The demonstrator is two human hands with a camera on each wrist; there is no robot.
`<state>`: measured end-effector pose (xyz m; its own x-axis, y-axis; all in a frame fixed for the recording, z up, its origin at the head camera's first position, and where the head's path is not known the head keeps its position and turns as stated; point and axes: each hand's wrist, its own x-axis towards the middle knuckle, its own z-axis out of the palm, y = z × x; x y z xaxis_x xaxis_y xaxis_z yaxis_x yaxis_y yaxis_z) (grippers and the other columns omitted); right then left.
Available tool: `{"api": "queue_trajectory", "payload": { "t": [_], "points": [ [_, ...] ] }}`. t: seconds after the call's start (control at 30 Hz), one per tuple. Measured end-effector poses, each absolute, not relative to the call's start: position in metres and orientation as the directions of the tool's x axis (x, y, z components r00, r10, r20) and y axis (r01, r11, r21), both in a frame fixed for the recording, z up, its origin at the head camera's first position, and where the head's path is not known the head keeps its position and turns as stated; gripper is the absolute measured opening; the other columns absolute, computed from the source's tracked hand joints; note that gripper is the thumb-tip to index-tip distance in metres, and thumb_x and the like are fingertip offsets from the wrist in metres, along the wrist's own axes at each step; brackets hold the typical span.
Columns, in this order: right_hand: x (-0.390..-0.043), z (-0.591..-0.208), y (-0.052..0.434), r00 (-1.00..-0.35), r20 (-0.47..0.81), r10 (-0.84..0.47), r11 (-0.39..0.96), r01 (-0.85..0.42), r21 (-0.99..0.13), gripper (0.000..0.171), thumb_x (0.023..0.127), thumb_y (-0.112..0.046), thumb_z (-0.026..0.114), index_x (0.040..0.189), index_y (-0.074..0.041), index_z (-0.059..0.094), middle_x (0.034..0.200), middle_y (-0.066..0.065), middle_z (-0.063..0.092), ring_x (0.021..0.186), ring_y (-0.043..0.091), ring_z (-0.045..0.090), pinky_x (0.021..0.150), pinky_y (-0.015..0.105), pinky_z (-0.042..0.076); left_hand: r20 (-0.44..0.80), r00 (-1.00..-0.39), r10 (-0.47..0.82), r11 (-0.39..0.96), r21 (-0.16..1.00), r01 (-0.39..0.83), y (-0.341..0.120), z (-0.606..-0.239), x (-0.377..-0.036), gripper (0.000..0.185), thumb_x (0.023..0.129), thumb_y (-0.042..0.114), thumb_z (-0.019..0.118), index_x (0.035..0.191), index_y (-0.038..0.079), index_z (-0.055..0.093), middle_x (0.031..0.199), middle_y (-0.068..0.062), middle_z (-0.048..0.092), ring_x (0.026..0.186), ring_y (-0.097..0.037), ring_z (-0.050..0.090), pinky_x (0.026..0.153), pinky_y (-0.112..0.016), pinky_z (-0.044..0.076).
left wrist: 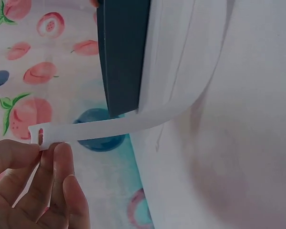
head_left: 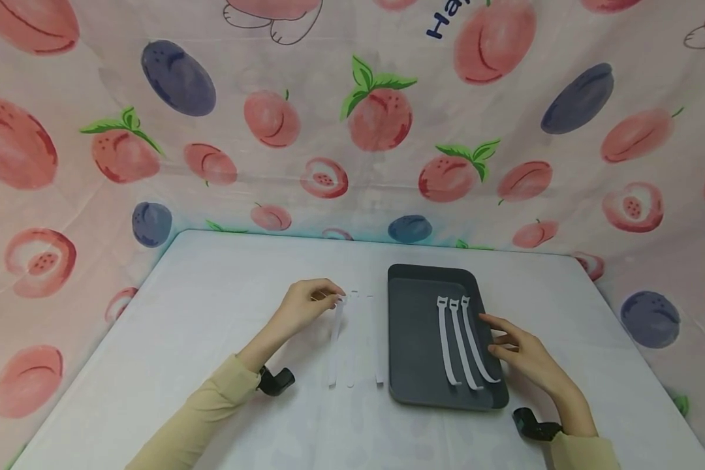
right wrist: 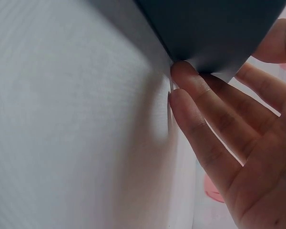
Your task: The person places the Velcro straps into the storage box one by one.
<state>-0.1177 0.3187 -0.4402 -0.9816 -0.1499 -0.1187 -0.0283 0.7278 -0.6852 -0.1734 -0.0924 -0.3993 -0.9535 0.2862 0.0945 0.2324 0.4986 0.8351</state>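
Observation:
My left hand point(head_left: 305, 303) pinches the slotted head of a white strap point(left wrist: 109, 129) that looks like a cable tie. Its band curves away and down toward the white tabletop in the left wrist view. More white straps point(head_left: 379, 377) lie beside it, faint against the white surface. On the right is a dark grey tray point(head_left: 411, 339) with three white straps point(head_left: 463, 346) side by side, their slotted heads at the far end. My right hand point(head_left: 529, 356) touches the tray's right side with fairly straight fingers point(right wrist: 188, 107).
The white table point(head_left: 211, 274) meets a fruit-print cloth point(head_left: 323, 130) at its back and sides. Black wrist devices point(head_left: 276, 382) sit on both wrists.

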Motion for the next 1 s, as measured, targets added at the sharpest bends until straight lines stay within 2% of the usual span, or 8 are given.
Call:
{"api": "queue_trajectory", "payload": {
  "t": [0.3,0.53,0.8,1.0],
  "points": [
    [-0.118,-0.440,0.319,-0.981,-0.117,-0.153,0.726,-0.031,-0.687,0.058,0.093,-0.020,0.060,0.147,-0.017,0.038,0.141,0.025,0.045,0.110,0.035,0.060,0.085,0.056,0.050,0.130,-0.949,0.288,0.486,0.834,0.262,-0.093,-0.389,-0.166,0.016,0.091,0.010,0.061,0.099,0.015,0.074,0.093,-0.008,0.075,0.082,-0.020,0.070,0.071,-0.028,0.050],
    [-0.118,-0.441,0.319,-0.982,-0.115,-0.150,0.731,-0.032,-0.681,0.059,0.093,-0.020,0.060,0.147,-0.017,0.039,0.141,0.025,0.046,0.110,0.036,0.061,0.085,0.057,0.050,0.139,-0.946,0.294,0.491,0.827,0.274,-0.091,-0.381,-0.161,0.015,0.091,0.011,0.062,0.099,0.014,0.074,0.094,-0.010,0.074,0.079,-0.016,0.068,0.068,-0.027,0.049],
    [-0.118,-0.441,0.320,-0.982,-0.107,-0.156,0.731,-0.042,-0.681,0.058,0.093,-0.021,0.060,0.147,-0.017,0.039,0.141,0.025,0.046,0.111,0.037,0.061,0.084,0.056,0.050,0.151,-0.941,0.302,0.493,0.820,0.290,-0.088,-0.372,-0.156,0.015,0.091,0.011,0.062,0.100,0.012,0.074,0.092,-0.005,0.074,0.081,-0.020,0.068,0.069,-0.027,0.051],
    [-0.118,-0.440,0.319,-0.982,-0.110,-0.156,0.732,-0.040,-0.680,0.058,0.093,-0.021,0.059,0.147,-0.017,0.039,0.143,0.024,0.045,0.111,0.038,0.060,0.084,0.057,0.050,0.128,-0.947,0.296,0.502,0.823,0.268,-0.084,-0.367,-0.154,0.015,0.092,0.014,0.062,0.101,0.013,0.074,0.092,-0.005,0.074,0.077,-0.011,0.068,0.072,-0.028,0.051]
  ]
}}
